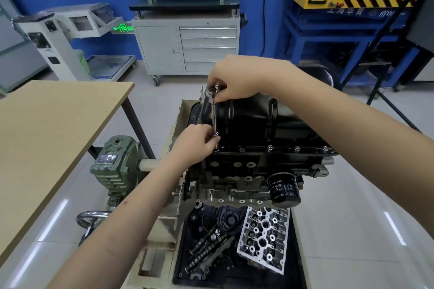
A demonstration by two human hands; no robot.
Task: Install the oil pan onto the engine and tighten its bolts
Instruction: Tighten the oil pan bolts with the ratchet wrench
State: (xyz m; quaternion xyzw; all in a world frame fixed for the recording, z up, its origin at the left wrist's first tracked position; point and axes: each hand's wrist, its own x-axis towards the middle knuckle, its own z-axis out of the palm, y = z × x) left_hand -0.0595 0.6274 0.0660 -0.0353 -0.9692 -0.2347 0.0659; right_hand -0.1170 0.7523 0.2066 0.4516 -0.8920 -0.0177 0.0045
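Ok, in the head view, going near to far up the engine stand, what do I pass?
Cylinder head in the parts tray → oil filter → flange bolts → oil pan → right hand atop the socket extension.

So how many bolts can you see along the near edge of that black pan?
4: one near the left hand, then three spaced rightward along the pan's edge. More may hide behind the hands and far side.

Bright, even overhead lighting; white glare streaks on floor [352,195] at 4 and 8 o'clock. Wide-angle edge bending; shadows soft.
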